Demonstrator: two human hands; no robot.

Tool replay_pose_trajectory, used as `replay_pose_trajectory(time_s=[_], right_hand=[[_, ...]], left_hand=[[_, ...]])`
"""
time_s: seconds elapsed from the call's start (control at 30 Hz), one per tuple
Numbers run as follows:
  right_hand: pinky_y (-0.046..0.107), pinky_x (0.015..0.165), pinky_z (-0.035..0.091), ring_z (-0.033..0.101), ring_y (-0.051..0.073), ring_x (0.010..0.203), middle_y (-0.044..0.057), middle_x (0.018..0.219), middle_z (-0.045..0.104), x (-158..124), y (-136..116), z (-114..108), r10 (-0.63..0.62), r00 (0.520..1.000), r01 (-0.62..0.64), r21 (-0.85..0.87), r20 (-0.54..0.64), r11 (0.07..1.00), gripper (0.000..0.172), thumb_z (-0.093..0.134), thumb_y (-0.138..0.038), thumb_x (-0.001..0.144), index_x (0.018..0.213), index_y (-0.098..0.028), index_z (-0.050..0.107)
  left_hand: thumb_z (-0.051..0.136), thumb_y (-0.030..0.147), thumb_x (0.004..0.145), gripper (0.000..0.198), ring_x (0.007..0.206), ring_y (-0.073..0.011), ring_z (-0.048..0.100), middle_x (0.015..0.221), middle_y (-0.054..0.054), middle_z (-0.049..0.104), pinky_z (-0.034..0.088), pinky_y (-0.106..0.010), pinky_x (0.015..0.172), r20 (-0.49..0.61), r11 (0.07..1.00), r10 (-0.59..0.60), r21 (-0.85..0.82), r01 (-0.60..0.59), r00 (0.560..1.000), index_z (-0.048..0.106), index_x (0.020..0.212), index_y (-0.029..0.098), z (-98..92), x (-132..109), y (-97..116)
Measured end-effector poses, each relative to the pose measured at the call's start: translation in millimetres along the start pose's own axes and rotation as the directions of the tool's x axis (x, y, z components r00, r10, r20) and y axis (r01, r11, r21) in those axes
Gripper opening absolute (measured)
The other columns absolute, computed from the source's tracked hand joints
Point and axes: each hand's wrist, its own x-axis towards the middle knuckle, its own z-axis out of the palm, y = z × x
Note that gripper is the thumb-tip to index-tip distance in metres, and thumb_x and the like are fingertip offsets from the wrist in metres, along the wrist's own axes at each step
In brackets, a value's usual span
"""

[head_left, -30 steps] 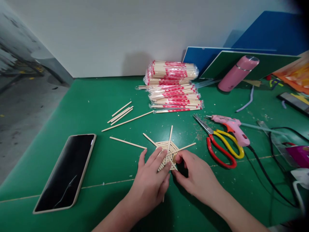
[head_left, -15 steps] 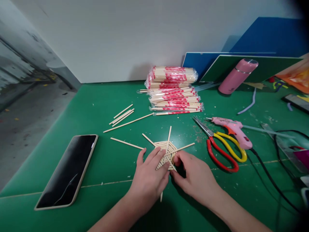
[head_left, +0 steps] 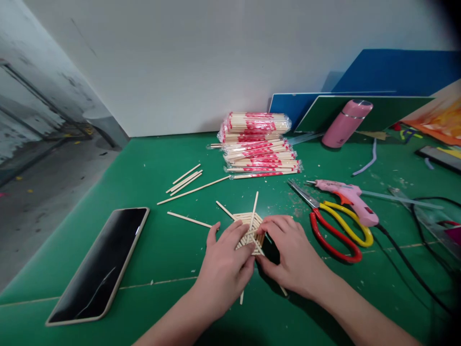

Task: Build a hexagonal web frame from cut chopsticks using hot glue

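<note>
A web-like piece of pale chopsticks (head_left: 244,217), with spokes sticking out past rows of short lengths, lies on the table. My left hand (head_left: 221,264) presses on its left and middle, fingers bent over it. On the right side, my right hand (head_left: 295,254) grips the edge, thumb low and fingers curled across the top. The fingers cover much of that side. One stick (head_left: 189,219) runs out to the left from behind my left hand; whether it joins the piece is hidden. A stick tip (head_left: 284,290) pokes out under my right hand.
Wrapped chopsticks (head_left: 261,156) are piled at the back, with cut sticks (head_left: 185,182) to their left. Scissors (head_left: 336,228) and a pink glue gun (head_left: 355,197) with a cord lie right. A phone (head_left: 99,264) lies left, and a pink flask (head_left: 345,125) leans against boards.
My right hand has shifted its fingers up over the right-hand spoke, now mostly covered. A stick tip has appeared beneath that hand. My left hand stays on the piece; the view has tilted slightly.
</note>
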Motion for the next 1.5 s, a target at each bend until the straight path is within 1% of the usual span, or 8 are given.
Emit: replay_pose_trajectory(time_s=[0.1, 0.27, 0.37, 0.57, 0.73, 0.9, 1.27, 1.5], right_hand=[[0.038, 0.080, 0.033, 0.043, 0.022, 0.097, 0.004, 0.103, 0.054, -0.1, 1.9, 0.1, -0.037, 0.999, 0.037, 0.040, -0.020, 0.999, 0.026, 0.057, -0.021, 0.067, 0.093, -0.022, 0.052], [0.039, 0.083, 0.033, 0.043, 0.023, 0.099, 0.004, 0.104, 0.055, 0.9, 2.9, 1.2, -0.030, 0.999, 0.031, 0.084, -0.014, 0.996, 0.033, 0.058, -0.021, 0.066, 0.098, -0.022, 0.051], [0.039, 0.084, 0.032, 0.043, 0.022, 0.099, 0.004, 0.104, 0.055, 2.0, 2.4, 2.1, -0.012, 1.000, 0.012, 0.088, -0.008, 0.996, 0.035, 0.059, -0.022, 0.065, 0.099, -0.022, 0.050], [0.040, 0.082, 0.033, 0.044, 0.023, 0.097, 0.004, 0.104, 0.055, 2.1, 2.9, 3.6, -0.010, 1.000, 0.011, 0.076, -0.016, 0.997, 0.034, 0.058, -0.022, 0.066, 0.099, -0.022, 0.051], [0.041, 0.082, 0.033, 0.044, 0.024, 0.098, 0.004, 0.104, 0.055, 1.4, 4.5, 4.9, -0.003, 1.000, 0.005, 0.068, -0.025, 0.998, 0.034, 0.058, -0.023, 0.065, 0.098, -0.023, 0.051], [0.042, 0.083, 0.031, 0.043, 0.024, 0.099, 0.005, 0.105, 0.055, 1.1, 5.1, 5.1, 0.006, 1.000, -0.005, 0.090, -0.012, 0.996, 0.033, 0.058, -0.022, 0.066, 0.098, -0.023, 0.051], [0.042, 0.087, 0.028, 0.042, 0.024, 0.101, 0.004, 0.108, 0.053, -0.3, 4.3, 6.0, 0.021, 1.000, -0.020, 0.091, -0.007, 0.996, 0.036, 0.054, -0.019, 0.066, 0.101, -0.022, 0.049], [0.040, 0.087, 0.029, 0.042, 0.022, 0.101, 0.003, 0.107, 0.053, -2.6, 3.8, 8.6, 0.043, 0.999, -0.041, 0.106, -0.011, 0.993, 0.033, 0.055, -0.019, 0.067, 0.099, -0.023, 0.050]], left_hand=[[0.045, 0.017, 0.076, 0.022, 0.109, -0.0262, 0.047, 0.112, -0.007, 0.057, 0.026, -0.056, 0.092, -0.008, 1.000, -0.005, -0.011, 0.005, 1.000, 0.062, 0.088, 0.024, 2.5, -1.3, -0.6], [0.047, 0.019, 0.076, 0.031, 0.107, -0.0247, 0.049, 0.110, -0.007, 0.059, 0.028, -0.053, 0.093, -0.046, 0.999, 0.000, -0.037, -0.002, 0.999, 0.055, 0.105, 0.021, 3.0, -0.7, -2.0], [0.046, 0.022, 0.077, 0.033, 0.107, -0.0236, 0.049, 0.112, -0.008, 0.058, 0.028, -0.051, 0.093, -0.048, 0.998, -0.008, -0.059, 0.005, 0.999, 0.052, 0.110, 0.021, 2.8, -0.6, -4.5], [0.046, 0.021, 0.076, 0.023, 0.105, -0.0241, 0.050, 0.113, -0.009, 0.057, 0.025, -0.051, 0.094, -0.042, 1.000, 0.018, -0.017, -0.019, 0.999, 0.061, 0.093, 0.022, 4.5, -1.3, -6.2], [0.047, 0.019, 0.075, 0.022, 0.103, -0.0250, 0.052, 0.108, -0.008, 0.060, 0.028, -0.053, 0.091, -0.071, 0.999, 0.039, 0.022, -0.037, 0.997, 0.064, 0.087, 0.024, 6.1, 1.4, -4.8], [0.046, 0.019, 0.075, 0.021, 0.101, -0.0264, 0.054, 0.106, -0.007, 0.062, 0.033, -0.053, 0.085, -0.070, 0.994, 0.088, 0.063, -0.083, 0.994, 0.064, 0.084, 0.024, 5.9, 3.6, -6.4], [0.046, 0.021, 0.077, 0.020, 0.102, -0.0236, 0.053, 0.108, -0.005, 0.061, 0.036, -0.045, 0.086, -0.072, 0.986, 0.097, 0.142, -0.086, 0.993, 0.065, 0.083, 0.025, 7.3, 4.0, -4.5], [0.043, 0.021, 0.079, 0.022, 0.103, -0.0260, 0.053, 0.109, -0.008, 0.061, 0.038, -0.048, 0.082, -0.052, 0.984, 0.122, 0.138, -0.113, 0.991, 0.064, 0.086, 0.023, 6.0, 5.1, -4.5]])
